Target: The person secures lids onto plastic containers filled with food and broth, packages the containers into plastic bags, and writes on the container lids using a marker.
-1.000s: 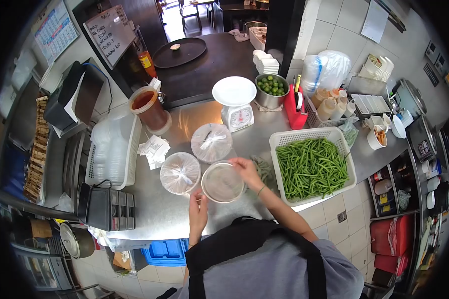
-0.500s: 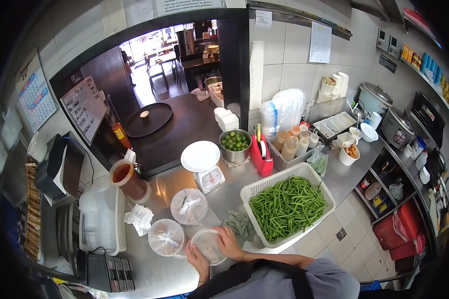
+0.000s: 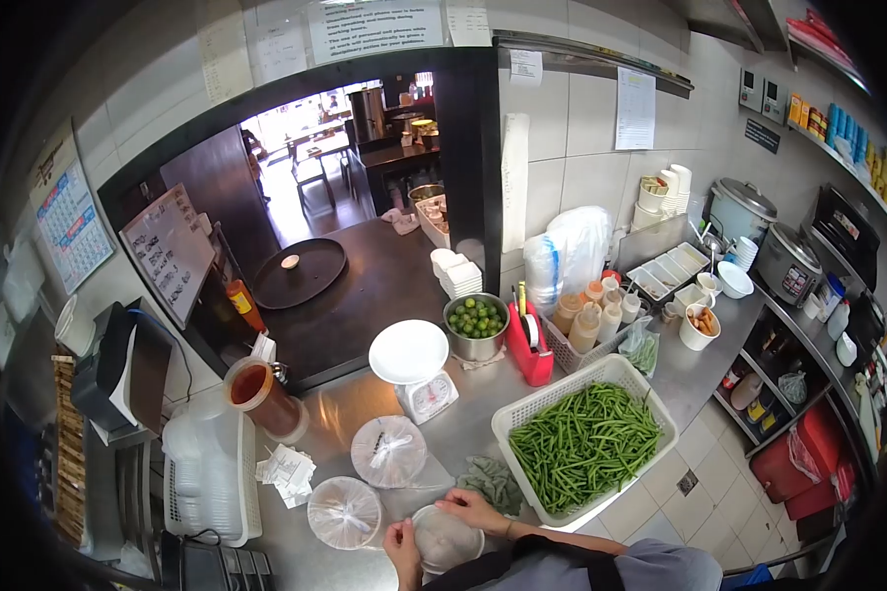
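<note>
A round tub covered with thin clear plastic (image 3: 447, 538) stands at the counter's near edge, in front of my body. My left hand (image 3: 402, 554) is at the tub's left rim with its fingers pinched together, apparently on the plastic. On the far right side of the rim, my right hand (image 3: 474, 512) has its fingertips bent and closed on the plastic as well. Left of them sits a tub in a gathered clear bag (image 3: 345, 513), and behind it a second bagged tub (image 3: 389, 451). A crumpled green cloth (image 3: 491, 483) lies beyond my right hand.
A white basket (image 3: 504, 433) of green beans stands to the right. Behind are a kitchen scale (image 3: 427, 395), a pot of small green citrus (image 3: 475, 326) and a red tape dispenser (image 3: 532, 353). Paper slips (image 3: 288, 475) and a jar of red sauce (image 3: 266, 399) lie left.
My hands have gone from lying around the tub's sides to pinching at its rim, fingertips drawn together. The whole view has shifted slightly, so the counter things appear lower and further right.
</note>
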{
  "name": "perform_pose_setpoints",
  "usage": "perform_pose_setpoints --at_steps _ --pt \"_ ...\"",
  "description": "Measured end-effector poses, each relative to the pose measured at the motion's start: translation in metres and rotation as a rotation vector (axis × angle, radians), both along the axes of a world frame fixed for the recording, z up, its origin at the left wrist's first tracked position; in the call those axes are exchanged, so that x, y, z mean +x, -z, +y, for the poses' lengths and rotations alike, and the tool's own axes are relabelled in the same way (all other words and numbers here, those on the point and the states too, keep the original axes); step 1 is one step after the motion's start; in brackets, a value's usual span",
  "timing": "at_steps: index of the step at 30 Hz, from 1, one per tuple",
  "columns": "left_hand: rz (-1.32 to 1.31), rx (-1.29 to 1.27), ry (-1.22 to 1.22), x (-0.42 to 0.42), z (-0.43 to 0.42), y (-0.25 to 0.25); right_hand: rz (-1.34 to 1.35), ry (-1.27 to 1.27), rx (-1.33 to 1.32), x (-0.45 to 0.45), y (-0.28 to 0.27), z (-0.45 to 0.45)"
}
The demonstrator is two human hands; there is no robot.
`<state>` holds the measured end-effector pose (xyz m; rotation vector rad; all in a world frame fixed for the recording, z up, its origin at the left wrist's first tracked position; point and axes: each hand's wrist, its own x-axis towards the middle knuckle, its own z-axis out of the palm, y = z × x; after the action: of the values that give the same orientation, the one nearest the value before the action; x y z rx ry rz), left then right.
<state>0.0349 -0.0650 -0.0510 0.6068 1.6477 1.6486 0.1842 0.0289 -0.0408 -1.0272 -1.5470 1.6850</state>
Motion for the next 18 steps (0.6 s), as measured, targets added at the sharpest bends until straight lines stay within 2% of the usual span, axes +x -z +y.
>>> perform_pose_setpoints --at_steps 1,4,7,10,13,16,18 --pt "-0.01 0.001 0.011 0.001 0.0 0.002 -0.005 0.002 0.011 0.0 0.0 -0.001" --pt "-0.042 0.048 0.172 0.006 0.001 -0.024 -0.052 0.039 0.518 -0.002 0.005 -0.002" --pt "-0.068 0.009 0.294 -0.005 -0.002 -0.015 0.126 -0.089 0.275 0.003 -0.005 0.001" --pt "-0.055 -0.04 0.358 -0.01 0.001 -0.01 0.153 -0.127 0.264 -0.002 0.006 0.004" --pt "-0.035 -0.073 0.381 -0.014 0.004 -0.006 0.023 -0.199 0.129 -0.003 0.008 0.006" --pt "-0.023 -0.092 0.38 -0.017 0.005 -0.002 -0.057 -0.156 0.048 -0.003 0.003 0.005" --pt "-0.006 -0.099 0.368 -0.018 0.005 -0.001 -0.106 -0.11 0.154 -0.004 0.002 0.001"
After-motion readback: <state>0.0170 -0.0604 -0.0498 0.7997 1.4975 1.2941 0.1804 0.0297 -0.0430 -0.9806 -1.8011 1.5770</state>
